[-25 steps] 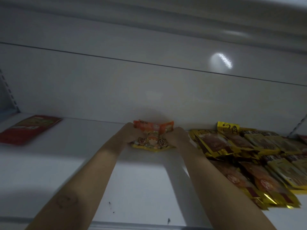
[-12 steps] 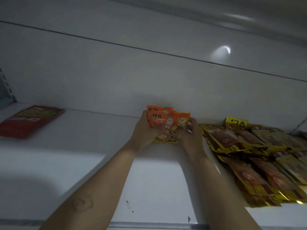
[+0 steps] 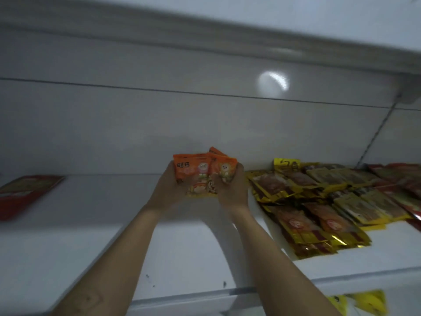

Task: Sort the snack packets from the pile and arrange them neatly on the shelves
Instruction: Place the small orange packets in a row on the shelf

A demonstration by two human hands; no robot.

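Head view: your left hand point(image 3: 169, 188) and right hand point(image 3: 232, 190) both clasp the orange packets point(image 3: 198, 169), fanned upright over the shelf point(image 3: 114, 224). Bare shelf lies directly below the grip; the yellow packets point(image 3: 319, 201) lie just right, nearer your right hand.

Orange snack packets point(image 3: 200, 172): small fanned bunch, cartoon print, yellow lower edges, held upright over the middle of the white shelf point(image 3: 102, 224). Yellow-and-brown packets point(image 3: 319, 201): overlapping rows, lying flat on the shelf's right part. Red packet point(image 3: 27, 192): single, flat, at the shelf's far left end.
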